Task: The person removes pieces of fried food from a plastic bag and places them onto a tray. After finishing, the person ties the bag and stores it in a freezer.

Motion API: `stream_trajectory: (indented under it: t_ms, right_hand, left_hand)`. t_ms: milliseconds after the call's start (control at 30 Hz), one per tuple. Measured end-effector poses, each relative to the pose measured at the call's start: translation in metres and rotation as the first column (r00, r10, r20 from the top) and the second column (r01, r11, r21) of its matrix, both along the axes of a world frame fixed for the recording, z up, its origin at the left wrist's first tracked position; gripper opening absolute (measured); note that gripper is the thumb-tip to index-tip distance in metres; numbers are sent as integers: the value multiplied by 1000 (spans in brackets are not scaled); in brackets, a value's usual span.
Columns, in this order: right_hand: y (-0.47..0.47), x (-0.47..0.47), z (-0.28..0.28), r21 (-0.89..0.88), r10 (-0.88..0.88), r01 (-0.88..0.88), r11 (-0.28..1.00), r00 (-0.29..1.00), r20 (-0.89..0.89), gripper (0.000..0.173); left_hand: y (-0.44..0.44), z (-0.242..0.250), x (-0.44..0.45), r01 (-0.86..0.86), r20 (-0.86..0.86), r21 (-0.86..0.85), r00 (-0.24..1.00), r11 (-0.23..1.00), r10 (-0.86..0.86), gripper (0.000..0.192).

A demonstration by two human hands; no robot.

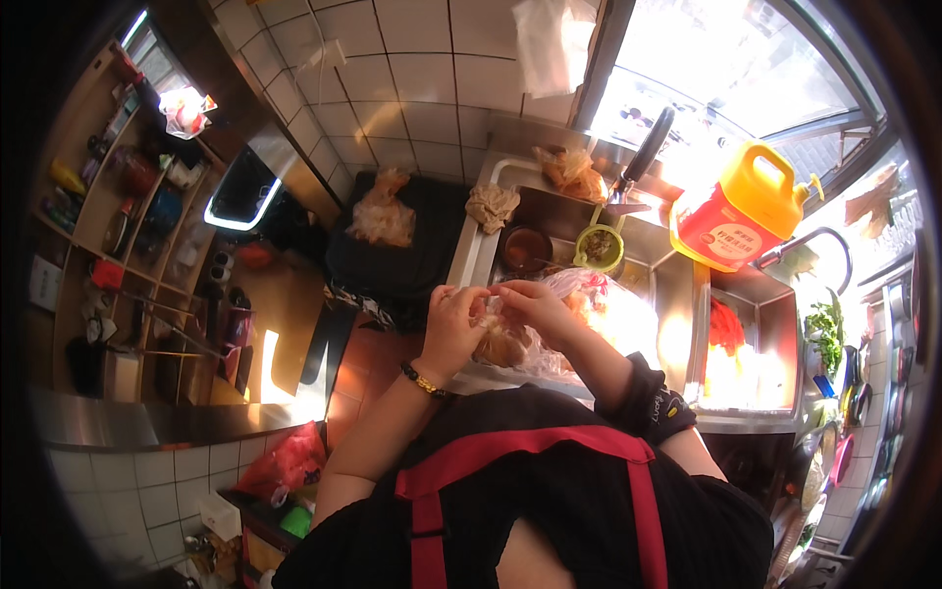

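Note:
A small clear plastic bag (504,347) with something brownish inside hangs in front of me at the sink's front edge. My left hand (458,324) and my right hand (539,309) meet at its gathered top, fingertips pinching the plastic. What the bag contains is hard to make out. Just beyond and to the right, a larger translucent bag (600,298), washed out by sunlight, lies in the steel sink (666,287). Behind the hands, a brown bowl (525,249) and a yellow-green strainer-like cup (599,248) with scraps rest in the basin.
A yellow detergent jug (736,210) stands on the divider between the basins, near a faucet (647,147). Red bags (727,324) lie in the right basin. A crumpled cloth (492,207) sits on the rim, beside a black bin lid (394,261) bearing a plastic bag (383,210).

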State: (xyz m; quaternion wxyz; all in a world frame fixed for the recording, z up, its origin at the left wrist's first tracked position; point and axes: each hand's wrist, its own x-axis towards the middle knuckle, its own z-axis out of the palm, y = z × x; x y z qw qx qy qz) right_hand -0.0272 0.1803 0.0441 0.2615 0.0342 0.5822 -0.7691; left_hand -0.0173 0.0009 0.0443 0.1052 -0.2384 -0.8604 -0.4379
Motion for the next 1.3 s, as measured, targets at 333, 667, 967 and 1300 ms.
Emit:
stream_trajectory:
  t_ms: [333,667,967,1300]
  right_hand:
    - [3,7,-21,-51,6,-9,999,998,-69,16]
    - [-5,15,-32,300,65,76,951,899,-433,26]
    - [-19,27,-49,429,96,181,885,831,-548,34]
    - [-28,33,-56,581,128,329,744,784,-608,22]
  left_hand:
    - [-3,-17,7,-49,188,-48,981,998,57,14]
    - [-5,-26,11,-84,153,-153,982,985,107,10]
    - [0,-44,10,-223,313,-136,915,965,255,15]
    - [-2,-50,26,-236,533,12,824,972,193,21]
